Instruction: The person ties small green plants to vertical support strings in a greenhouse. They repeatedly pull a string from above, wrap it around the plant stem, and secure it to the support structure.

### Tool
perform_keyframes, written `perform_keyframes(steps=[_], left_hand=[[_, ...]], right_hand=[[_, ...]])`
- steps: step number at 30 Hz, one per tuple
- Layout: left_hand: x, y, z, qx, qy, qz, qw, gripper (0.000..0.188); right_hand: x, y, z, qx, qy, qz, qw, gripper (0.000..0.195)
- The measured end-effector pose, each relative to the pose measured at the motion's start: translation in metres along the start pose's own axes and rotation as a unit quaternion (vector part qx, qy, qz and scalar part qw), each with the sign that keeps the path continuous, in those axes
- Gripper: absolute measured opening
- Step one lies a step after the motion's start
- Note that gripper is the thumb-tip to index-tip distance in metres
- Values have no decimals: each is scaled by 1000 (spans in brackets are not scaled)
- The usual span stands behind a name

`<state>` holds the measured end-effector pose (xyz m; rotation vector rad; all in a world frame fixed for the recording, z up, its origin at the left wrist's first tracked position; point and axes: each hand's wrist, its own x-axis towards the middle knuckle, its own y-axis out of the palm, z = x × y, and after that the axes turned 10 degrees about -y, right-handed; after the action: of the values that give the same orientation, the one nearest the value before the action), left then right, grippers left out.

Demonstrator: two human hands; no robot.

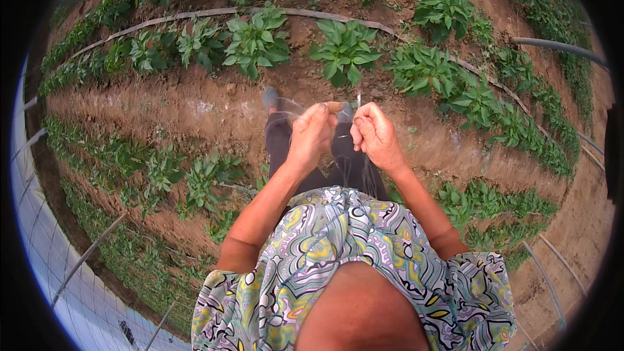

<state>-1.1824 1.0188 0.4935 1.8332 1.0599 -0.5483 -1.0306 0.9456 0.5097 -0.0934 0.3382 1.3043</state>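
Note:
My left hand (311,135) is held in front of my body, its fingers curled and one finger pointing toward the right hand. Thin translucent strands of string (291,113) loop out beside its fingers. Close by on the right, my right hand (378,137) is closed with thumb against fingers. A narrow pale strip (359,98) rises from its top toward a leafy pepper-like plant (345,51) just ahead. More fine strands (358,170) hang below the hands, over my dark trousers (279,148). What lies inside the closed fingers is mostly hidden.
Rows of green plants (256,41) grow from brown soil (195,107). A drip hose (312,12) runs along the row ahead. Metal hoops (555,45) stand to the right, and a pole (90,253) to the left. Pale sheeting (36,214) borders the left side.

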Motion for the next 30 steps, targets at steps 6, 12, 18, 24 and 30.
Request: perform_keyframes(steps=[6,12,18,24,30], left_hand=[[33,-37,-28,37,1,21,999,15],[67,-84,-67,16,-128,90,987,34],[78,-126,-49,-62,-162,159,972,33],[119,-170,-36,123,-242,144,952,29],[168,-215,4,154,-291,86,940,25]], right_hand=[[19,55,-22,-193,-39,14,980,14],[34,86,-47,-87,99,-101,986,21],[51,118,-98,-63,121,-88,987,22],[91,99,-161,363,121,-73,921,39],[123,94,-244,-80,-11,6,997,23]])
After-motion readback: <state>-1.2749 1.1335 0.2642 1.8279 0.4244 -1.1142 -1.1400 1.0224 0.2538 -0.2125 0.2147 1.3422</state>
